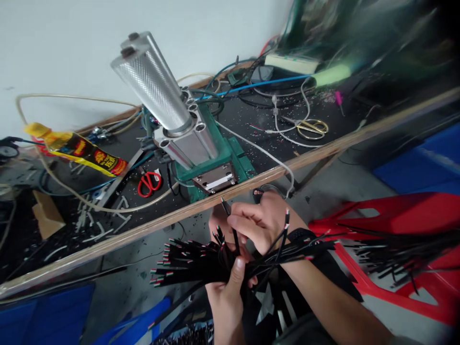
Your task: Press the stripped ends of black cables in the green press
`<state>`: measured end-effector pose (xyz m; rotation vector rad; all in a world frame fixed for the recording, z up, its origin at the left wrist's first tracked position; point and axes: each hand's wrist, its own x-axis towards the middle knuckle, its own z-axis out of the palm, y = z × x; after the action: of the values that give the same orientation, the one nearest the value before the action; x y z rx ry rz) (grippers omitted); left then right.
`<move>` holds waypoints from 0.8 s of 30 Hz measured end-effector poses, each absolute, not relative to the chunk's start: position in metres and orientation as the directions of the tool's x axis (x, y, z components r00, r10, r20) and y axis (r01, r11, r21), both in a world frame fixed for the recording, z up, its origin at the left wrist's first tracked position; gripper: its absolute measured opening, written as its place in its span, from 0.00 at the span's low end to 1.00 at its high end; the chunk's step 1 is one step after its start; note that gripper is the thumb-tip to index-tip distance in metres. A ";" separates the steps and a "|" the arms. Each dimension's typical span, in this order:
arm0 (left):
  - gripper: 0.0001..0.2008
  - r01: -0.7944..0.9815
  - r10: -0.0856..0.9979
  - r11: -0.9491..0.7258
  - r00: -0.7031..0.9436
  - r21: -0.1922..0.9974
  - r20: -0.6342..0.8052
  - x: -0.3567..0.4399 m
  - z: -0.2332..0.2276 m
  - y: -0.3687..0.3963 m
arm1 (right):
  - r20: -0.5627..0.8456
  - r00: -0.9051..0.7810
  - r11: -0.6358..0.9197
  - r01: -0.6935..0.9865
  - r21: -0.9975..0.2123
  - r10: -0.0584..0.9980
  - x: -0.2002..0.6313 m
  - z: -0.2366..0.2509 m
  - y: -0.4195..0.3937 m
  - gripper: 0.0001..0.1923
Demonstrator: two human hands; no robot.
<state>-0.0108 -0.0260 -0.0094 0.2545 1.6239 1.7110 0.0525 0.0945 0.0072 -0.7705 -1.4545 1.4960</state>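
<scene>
A dark, littered workbench (251, 115) with a pale wooden edge ran along a white wall, carrying a green press (212, 163) with a ribbed silver cylinder, red scissors (149, 183) and loose cables. Below its edge, the left hand (226, 282) gripped a bundle of thin black wires (190, 263) with red, white and green tips. Just above it, the right hand (258, 223) pinched a single wire (230, 223) from the bundle.

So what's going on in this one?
A person sits at a cluttered workbench holding a bundle of short black cables with stripped coloured ends. The left hand grips the bundle from below, while the right hand pinches a single cable pulled up from it. Just beyond stands a green pneumatic press, with red scissors beside it.
</scene>
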 end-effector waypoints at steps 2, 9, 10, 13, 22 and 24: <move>0.19 -0.384 0.631 0.098 -0.690 0.918 -0.356 -0.010 -0.008 -0.028 | 0.050 -0.404 -0.048 -0.228 -0.972 0.913 0.046 0.011 0.094 0.24; 0.16 -0.331 0.734 0.094 -0.614 0.939 -0.290 -0.015 -0.017 -0.031 | -0.078 -0.400 -0.179 -0.223 -0.958 0.913 0.029 0.013 0.105 0.26; 0.15 -0.313 0.753 0.083 -0.602 0.946 -0.265 -0.017 -0.019 -0.030 | -0.072 -0.380 -0.166 -0.222 -0.961 0.922 0.026 0.011 0.106 0.27; 0.14 -0.306 0.740 0.064 -0.624 0.950 -0.251 -0.023 -0.019 -0.029 | -0.056 -0.318 -0.129 -0.213 -0.968 0.946 0.016 0.008 0.107 0.25; 0.13 -0.335 0.687 0.060 -0.669 0.940 -0.283 -0.030 -0.017 -0.029 | -0.125 -0.239 -0.168 -0.168 -0.971 0.963 0.000 0.017 0.109 0.24; 0.14 -0.315 0.681 0.061 -0.681 0.947 -0.270 -0.030 -0.015 -0.028 | -0.132 -0.233 -0.175 -0.176 -0.969 0.964 -0.002 0.019 0.108 0.24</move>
<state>-0.0303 -0.0283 -0.0149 0.3747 1.6051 1.7163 -0.0015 0.1082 0.0191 -1.0582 -1.1391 1.5743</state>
